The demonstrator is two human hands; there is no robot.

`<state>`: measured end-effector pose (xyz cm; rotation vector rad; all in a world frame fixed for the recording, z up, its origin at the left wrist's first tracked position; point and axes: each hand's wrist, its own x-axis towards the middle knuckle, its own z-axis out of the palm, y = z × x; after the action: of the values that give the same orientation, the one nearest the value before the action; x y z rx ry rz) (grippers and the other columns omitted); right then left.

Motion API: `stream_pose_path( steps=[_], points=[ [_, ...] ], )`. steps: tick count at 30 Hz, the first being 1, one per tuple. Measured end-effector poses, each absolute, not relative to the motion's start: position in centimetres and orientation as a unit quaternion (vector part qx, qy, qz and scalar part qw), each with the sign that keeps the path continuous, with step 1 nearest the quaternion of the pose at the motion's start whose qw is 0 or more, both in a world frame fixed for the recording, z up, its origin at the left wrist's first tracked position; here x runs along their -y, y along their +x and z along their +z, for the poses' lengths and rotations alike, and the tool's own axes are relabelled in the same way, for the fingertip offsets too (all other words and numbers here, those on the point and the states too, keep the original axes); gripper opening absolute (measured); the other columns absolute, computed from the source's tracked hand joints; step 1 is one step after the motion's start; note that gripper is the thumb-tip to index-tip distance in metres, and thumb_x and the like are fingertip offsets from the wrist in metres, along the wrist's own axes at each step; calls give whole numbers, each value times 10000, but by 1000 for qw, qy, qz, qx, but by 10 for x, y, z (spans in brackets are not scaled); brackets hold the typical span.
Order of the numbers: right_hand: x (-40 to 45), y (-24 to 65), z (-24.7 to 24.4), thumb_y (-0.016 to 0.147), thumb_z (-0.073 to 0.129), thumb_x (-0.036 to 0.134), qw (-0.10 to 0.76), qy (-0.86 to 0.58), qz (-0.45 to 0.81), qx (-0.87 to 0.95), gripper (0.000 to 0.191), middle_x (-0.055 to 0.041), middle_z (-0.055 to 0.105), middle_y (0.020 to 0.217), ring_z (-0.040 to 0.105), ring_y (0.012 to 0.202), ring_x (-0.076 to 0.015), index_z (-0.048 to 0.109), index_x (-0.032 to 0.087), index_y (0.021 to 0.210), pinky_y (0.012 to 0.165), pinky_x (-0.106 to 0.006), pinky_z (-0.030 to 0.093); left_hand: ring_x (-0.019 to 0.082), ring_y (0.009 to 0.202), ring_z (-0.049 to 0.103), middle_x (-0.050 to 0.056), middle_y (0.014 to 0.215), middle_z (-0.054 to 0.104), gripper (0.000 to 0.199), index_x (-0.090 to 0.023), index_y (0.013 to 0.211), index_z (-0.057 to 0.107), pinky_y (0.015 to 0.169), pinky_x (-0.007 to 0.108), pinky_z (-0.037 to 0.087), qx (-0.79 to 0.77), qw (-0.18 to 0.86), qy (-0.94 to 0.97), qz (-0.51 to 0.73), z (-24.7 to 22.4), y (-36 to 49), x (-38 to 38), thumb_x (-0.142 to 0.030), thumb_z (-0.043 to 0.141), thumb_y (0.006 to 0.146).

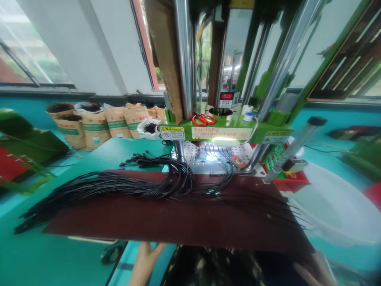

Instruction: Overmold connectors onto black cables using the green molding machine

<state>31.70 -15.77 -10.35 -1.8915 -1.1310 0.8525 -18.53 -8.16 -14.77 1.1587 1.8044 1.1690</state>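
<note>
A dark red-brown board [178, 222] lies across the front of a green machine [258, 133]. On its left half rests a long bundle of black cables [119, 184], its ends hanging over toward the left. A smaller group of cables [223, 184] runs from under the machine head onto the board. My left hand [147, 258] is at the board's front edge, thumb and a finger apart, the other fingertips hidden by the board. My right hand [311, 268] is blurred at the board's right front corner, its fingers not clear.
Red-handled scissors [204, 119] and a blue-and-white spool [249, 116] sit on the machine. Paper sacks [95, 129] stand behind the green table [59, 258]. A large white tub [336, 202] and a red bin [291, 183] are at the right.
</note>
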Motion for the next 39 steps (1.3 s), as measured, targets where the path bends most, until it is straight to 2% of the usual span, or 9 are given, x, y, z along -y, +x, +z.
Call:
stream_pose_path(
  steps=[3,7,9,13,18,23,32,36,39],
  points=[
    [139,296,-109,539,647,473,397,-761,256,444,618,-42,662,986,551,1041,-319,529,314,1125,857,-385,505,350,953,573,108,815,677,545,-116,838,628,901,475,407,-705,321,445,449,-150,-186,83,-496,692,452],
    [119,278,-112,501,632,449,432,-765,213,427,561,-31,665,906,559,1009,-337,546,419,1054,743,-400,547,350,1008,550,115,871,669,543,-114,909,616,925,460,386,-712,290,445,458,-160,-183,86,-507,639,534],
    [116,277,-115,496,611,446,437,-771,202,416,499,-43,664,891,560,1003,-346,571,392,990,750,-409,542,364,1023,537,122,867,665,558,-111,910,613,923,469,384,-720,279,442,456,-163,-182,87,-519,630,529],
    [118,281,-112,516,600,447,403,-794,205,407,343,-101,667,827,567,982,-376,582,257,801,855,-462,488,352,993,551,109,808,662,573,-118,895,617,931,457,381,-725,262,438,463,-158,-176,87,-560,609,531],
    [118,277,-106,490,540,498,389,-812,200,386,308,-125,661,768,563,985,-389,514,252,673,886,-468,458,338,906,576,72,676,634,596,-129,863,633,892,451,412,-741,244,435,450,-140,-170,87,-606,592,510],
    [114,274,-109,448,506,514,410,-815,189,365,337,-139,655,774,588,919,-395,498,248,656,825,-471,484,335,841,592,71,635,625,601,-119,861,638,841,455,440,-751,249,437,428,-137,-171,87,-592,604,492],
    [116,264,-98,454,561,462,463,-785,178,372,339,-115,663,747,608,866,-376,505,234,699,792,-450,500,334,908,581,98,743,662,619,-114,873,636,845,440,440,-770,230,452,387,-122,-162,91,-643,542,565],
    [119,269,-106,495,584,444,448,-774,186,406,257,-69,654,657,625,799,-342,529,242,643,737,-431,517,317,913,580,91,748,659,632,-112,892,625,868,425,427,-772,231,462,370,-124,-164,93,-651,535,575],
    [121,272,-114,516,589,446,449,-772,186,409,264,-73,663,698,625,803,-323,545,230,660,707,-411,524,327,957,565,109,770,658,618,-117,882,620,877,428,420,-776,218,466,366,-128,-169,92,-647,530,577]
  ],
)
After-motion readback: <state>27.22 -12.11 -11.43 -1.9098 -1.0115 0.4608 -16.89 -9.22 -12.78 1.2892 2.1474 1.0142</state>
